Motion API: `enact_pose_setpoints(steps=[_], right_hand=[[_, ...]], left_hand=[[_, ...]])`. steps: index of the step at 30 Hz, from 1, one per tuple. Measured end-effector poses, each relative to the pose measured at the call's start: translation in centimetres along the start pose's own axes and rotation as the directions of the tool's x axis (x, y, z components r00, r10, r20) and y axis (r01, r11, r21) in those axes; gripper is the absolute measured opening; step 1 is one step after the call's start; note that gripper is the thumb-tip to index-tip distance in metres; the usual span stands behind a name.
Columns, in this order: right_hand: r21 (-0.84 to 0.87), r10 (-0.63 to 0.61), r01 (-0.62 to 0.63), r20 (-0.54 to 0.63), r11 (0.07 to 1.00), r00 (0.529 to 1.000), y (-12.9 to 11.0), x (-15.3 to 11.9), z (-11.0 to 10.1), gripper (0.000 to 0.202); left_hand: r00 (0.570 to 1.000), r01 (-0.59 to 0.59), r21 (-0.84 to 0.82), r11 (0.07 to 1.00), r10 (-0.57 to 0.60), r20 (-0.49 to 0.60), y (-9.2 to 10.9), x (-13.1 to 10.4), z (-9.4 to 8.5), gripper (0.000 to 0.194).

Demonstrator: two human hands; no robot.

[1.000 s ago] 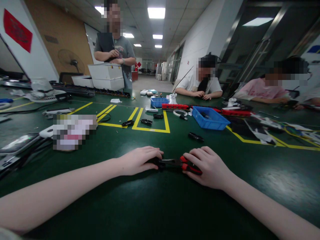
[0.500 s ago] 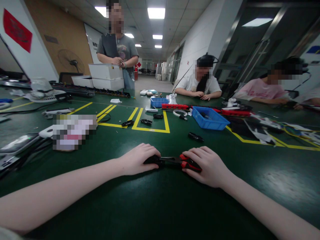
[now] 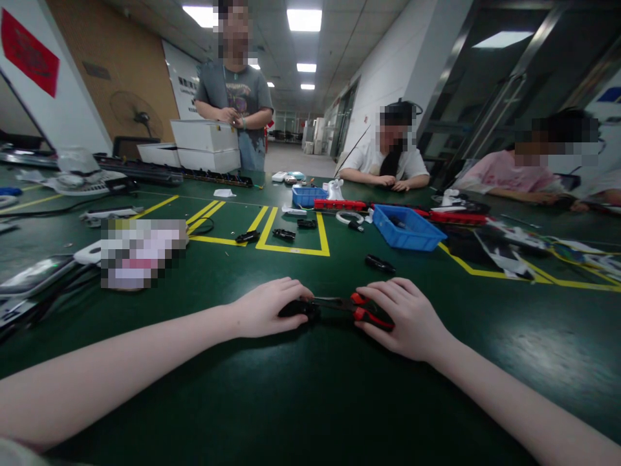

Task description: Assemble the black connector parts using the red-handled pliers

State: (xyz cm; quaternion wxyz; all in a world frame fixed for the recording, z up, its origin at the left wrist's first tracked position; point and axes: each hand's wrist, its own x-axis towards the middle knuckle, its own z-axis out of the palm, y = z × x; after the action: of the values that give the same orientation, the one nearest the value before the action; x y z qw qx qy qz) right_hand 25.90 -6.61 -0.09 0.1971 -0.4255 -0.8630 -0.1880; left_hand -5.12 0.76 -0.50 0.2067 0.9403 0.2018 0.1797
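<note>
My left hand [image 3: 266,309] lies on the green table [image 3: 310,401] and grips a small black part [image 3: 297,309] under its fingers. My right hand [image 3: 405,316] is closed round the red and black handles of a pair of pliers [image 3: 356,309]. The jaws of the pliers point left and meet the black part between my two hands. Most of the black part is hidden by my left fingers.
Loose black parts [image 3: 380,263] lie beyond my hands, several inside a yellow taped box [image 3: 291,249]. Two blue bins [image 3: 406,228] and red strips [image 3: 339,205] sit farther back. Phones and cables [image 3: 33,275] are at left. A person stands at the far side; two others sit at right.
My hands have stayed almost in place. The pliers handles have spread a little in my right hand. The standing person has moved right, and the view has tilted slightly.
</note>
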Motion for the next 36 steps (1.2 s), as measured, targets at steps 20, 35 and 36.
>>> enact_pose_setpoints(steps=[20,35,36], right_hand=[[0.125,0.025,-0.025,-0.001,0.992,1.0,0.4,0.0,-1.0,0.039],[0.161,0.038,-0.04,0.013,0.986,0.999,-0.5,0.5,-1.3,0.033],[0.164,0.037,-0.039,0.012,0.986,0.999,-0.5,0.5,-1.3,0.033]], left_hand=[[1.0,-0.017,-0.043,0.999,0.018,0.004,-0.1,-0.1,-0.1,0.029],[1.0,0.023,-0.062,0.998,-0.022,0.009,-0.2,-0.1,0.0,0.027],[1.0,0.026,-0.063,0.998,-0.025,0.009,-0.2,-0.1,0.0,0.026]])
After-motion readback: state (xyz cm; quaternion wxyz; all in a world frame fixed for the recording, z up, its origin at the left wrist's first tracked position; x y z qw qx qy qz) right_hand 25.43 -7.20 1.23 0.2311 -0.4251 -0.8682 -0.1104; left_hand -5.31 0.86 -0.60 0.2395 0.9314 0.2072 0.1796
